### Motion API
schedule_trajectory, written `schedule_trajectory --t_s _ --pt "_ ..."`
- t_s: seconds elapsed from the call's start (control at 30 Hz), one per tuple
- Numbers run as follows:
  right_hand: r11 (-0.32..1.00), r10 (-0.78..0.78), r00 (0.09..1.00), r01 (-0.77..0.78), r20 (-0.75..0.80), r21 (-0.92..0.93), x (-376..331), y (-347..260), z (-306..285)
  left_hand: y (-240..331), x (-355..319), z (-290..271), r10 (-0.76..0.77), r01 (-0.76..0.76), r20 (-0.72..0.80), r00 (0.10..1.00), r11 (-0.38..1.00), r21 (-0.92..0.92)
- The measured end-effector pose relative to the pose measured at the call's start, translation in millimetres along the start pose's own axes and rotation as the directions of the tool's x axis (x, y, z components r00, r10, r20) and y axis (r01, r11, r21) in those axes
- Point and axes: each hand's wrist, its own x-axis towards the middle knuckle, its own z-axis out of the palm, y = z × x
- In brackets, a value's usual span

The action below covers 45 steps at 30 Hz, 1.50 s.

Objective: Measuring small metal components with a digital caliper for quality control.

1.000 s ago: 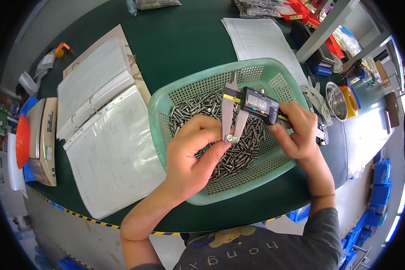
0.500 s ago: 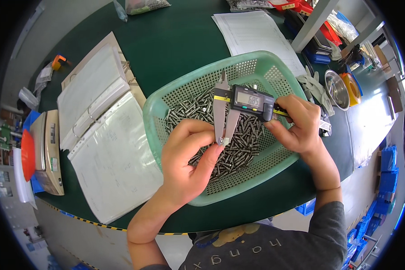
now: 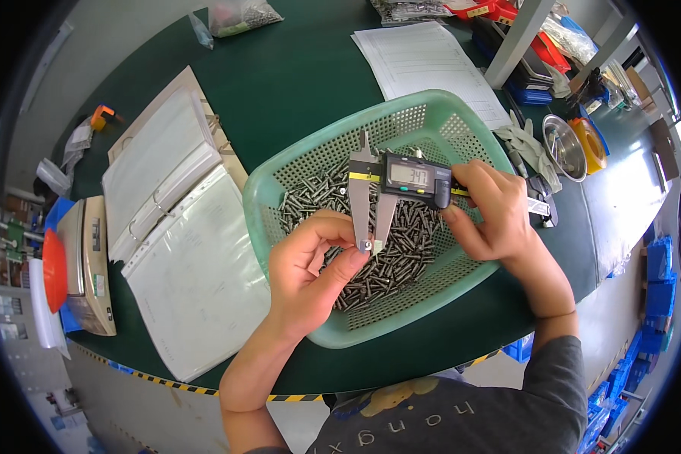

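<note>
My right hand (image 3: 495, 212) is closed around the sliding body of a digital caliper (image 3: 412, 178), its thumb on the underside near the display. The caliper lies across the basket, with its long jaws pointing toward me. At the jaw tips, my left hand (image 3: 303, 272) pinches a small metal screw (image 3: 367, 246) between thumb and fingers. The screw's round end shows; its remainder is hidden by the fingers and jaws. Below both hands, a pale green perforated basket (image 3: 340, 337) holds a pile of loose metal screws (image 3: 390, 276).
An open ring binder (image 3: 197, 280) lies left of the basket, beside a scale (image 3: 91, 265) with an orange pan. Paper sheets (image 3: 424, 60) lie behind. To the right are gloves (image 3: 528, 144), a metal bowl (image 3: 564, 147) and a grey post (image 3: 518, 45).
The caliper and my right hand have shifted slightly left, and the display reading differs. My left hand still pinches the screw at the jaw tips, with its round end now facing up more.
</note>
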Motion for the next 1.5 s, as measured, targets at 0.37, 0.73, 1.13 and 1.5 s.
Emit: schedule_trajectory --t_s 0.37,0.73,1.13,1.5 --pt "0.997 -0.074 0.997 0.074 -0.019 0.0 0.5 2.1 -1.5 0.6 -1.4 -1.2 0.002 -0.002 -0.004 1.0 1.0 0.027" --pt "0.991 -0.101 0.991 0.093 -0.091 -0.092 1.9 0.3 -3.4 4.1 1.9 6.2 -0.122 0.153 -0.173 0.977 0.972 0.176" --pt "0.992 -0.085 0.992 0.076 -0.095 -0.099 2.8 4.7 0.2 -8.2 -9.2 21.5 -0.101 -0.18 0.168 0.981 -0.125 0.976" --pt "1.0 -0.003 0.998 0.002 -0.059 -0.021 -10.7 14.6 4.1 -9.0 -10.9 19.7 -0.143 -0.144 0.141 0.98 -0.013 0.989"
